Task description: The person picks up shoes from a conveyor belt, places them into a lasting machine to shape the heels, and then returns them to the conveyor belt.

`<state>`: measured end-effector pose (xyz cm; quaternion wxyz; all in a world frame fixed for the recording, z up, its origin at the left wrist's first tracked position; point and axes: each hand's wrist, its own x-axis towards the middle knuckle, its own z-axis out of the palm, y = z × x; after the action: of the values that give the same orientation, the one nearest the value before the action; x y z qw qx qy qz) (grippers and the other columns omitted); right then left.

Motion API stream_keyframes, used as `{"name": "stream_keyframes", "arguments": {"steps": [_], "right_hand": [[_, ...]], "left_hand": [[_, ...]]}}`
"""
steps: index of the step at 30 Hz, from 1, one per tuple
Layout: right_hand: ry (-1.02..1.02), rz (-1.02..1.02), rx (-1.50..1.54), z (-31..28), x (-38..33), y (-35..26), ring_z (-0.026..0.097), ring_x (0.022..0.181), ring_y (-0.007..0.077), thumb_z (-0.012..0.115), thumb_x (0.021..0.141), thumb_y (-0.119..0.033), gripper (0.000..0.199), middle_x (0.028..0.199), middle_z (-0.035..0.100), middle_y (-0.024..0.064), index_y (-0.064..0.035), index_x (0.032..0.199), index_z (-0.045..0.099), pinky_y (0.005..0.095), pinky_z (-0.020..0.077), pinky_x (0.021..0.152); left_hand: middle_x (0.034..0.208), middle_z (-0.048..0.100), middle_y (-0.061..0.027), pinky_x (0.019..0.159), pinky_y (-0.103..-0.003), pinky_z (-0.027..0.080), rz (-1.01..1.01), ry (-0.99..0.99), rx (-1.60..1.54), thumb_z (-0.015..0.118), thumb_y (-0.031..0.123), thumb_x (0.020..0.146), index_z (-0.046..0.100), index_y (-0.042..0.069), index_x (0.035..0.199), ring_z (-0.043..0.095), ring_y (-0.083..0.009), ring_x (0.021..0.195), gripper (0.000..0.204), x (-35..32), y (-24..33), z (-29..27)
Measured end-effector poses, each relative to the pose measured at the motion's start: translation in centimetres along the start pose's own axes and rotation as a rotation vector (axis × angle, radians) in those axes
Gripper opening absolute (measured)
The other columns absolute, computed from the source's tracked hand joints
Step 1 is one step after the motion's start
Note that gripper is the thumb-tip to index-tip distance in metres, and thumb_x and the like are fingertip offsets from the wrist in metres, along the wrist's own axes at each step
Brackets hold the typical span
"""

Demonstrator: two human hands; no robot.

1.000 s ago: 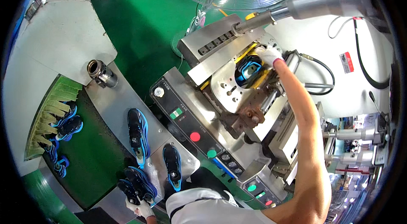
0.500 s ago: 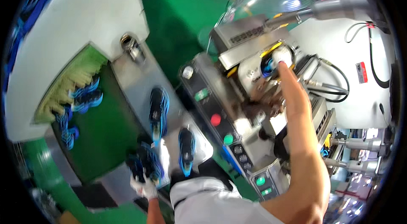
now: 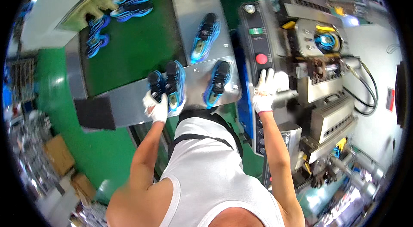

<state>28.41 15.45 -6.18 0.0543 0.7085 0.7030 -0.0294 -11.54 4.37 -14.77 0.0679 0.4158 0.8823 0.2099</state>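
Observation:
My left hand (image 3: 156,105), in a white glove, grips a pair of black and blue shoes (image 3: 167,83) standing on the steel shelf (image 3: 124,104) at the near end of the green belt. My right hand (image 3: 265,90), also gloved, rests with fingers spread on the machine's control panel (image 3: 254,50), just below a red button (image 3: 261,59). It holds nothing. A blue shoe (image 3: 325,41) sits clamped in the machine's pressing station (image 3: 316,38) beyond the panel.
Two more single shoes (image 3: 204,37) (image 3: 217,81) lie on the steel table. Several shoes (image 3: 124,5) ride the green conveyor belt (image 3: 124,50) near a curtain of yellow-green strips. Black hoses (image 3: 365,93) run along the machine's right side. Cardboard boxes (image 3: 58,154) stand on the floor at left.
My right hand has pulled back from the shoe in the pressing station to the control panel. My view has swung left, over the belt. My left hand stays on the pair of shoes.

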Motion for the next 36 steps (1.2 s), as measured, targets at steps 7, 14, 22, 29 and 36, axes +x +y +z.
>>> {"name": "stream_keyframes", "arguments": {"steps": [7,14,22,29,36], "right_hand": [[0.219,-0.001,0.381,0.5,-2.7,-1.6,0.028,0.15,0.0474,0.076,0.088,-0.031,0.092,0.162,0.028,0.0306,0.0054,0.158,0.028,0.0534,0.0237,0.123],[0.007,-0.271,1.026,-1.1,-9.7,-19.7,0.033,0.15,0.0422,0.079,0.084,-0.03,0.092,0.159,0.035,0.0297,0.0067,0.155,0.033,0.0448,0.0292,0.123],[-0.304,0.269,0.803,11.4,-6.8,-34.0,0.054,0.131,0.0417,0.078,0.077,-0.043,0.085,0.143,0.052,0.0275,0.0016,0.143,0.048,0.048,0.0467,0.106],[-0.399,0.695,1.605,1.3,-9.3,-28.7,0.063,0.075,0.0164,0.084,0.076,-0.042,0.05,0.083,0.067,0.0075,-0.0005,0.1,0.07,0.0343,0.0512,0.066],[0.031,1.053,1.615,-1.0,-25.4,-21.5,0.064,0.074,0.0148,0.082,0.079,-0.054,0.059,0.079,0.068,0.0046,0.0016,0.097,0.075,0.0354,0.0534,0.069]], "left_hand": [[0.127,0.059,-0.0246,0.105,-0.046,0.046,-0.169,-0.114,-0.217,0.085,0.022,0.074,0.053,-0.001,0.135,0.057,-0.0404,0.122,0.073,-0.9,-2.5,-1.6],[0.125,0.064,-0.0238,0.103,-0.046,0.048,-0.165,-0.356,-0.412,0.082,0.02,0.076,0.051,0.003,0.14,0.062,-0.0405,0.119,0.074,-1.6,-4.8,-1.4],[0.145,0.053,-0.0298,0.106,-0.046,0.048,-0.404,-0.537,-0.449,0.082,0.034,0.083,0.039,-0.006,0.153,0.057,-0.0405,0.129,0.09,5.1,-11.3,-3.9],[0.141,0.057,-0.0229,0.11,-0.044,0.044,-0.14,-0.662,-0.525,0.08,0.029,0.086,0.043,-0.001,0.151,0.059,-0.0331,0.126,0.08,14.1,-10.1,-7.9],[0.141,0.055,-0.0194,0.112,-0.044,0.04,0.563,-1.22,-0.295,0.081,0.029,0.087,0.039,0.002,0.153,0.055,-0.0324,0.127,0.083,4.2,4.3,-9.6]]}}
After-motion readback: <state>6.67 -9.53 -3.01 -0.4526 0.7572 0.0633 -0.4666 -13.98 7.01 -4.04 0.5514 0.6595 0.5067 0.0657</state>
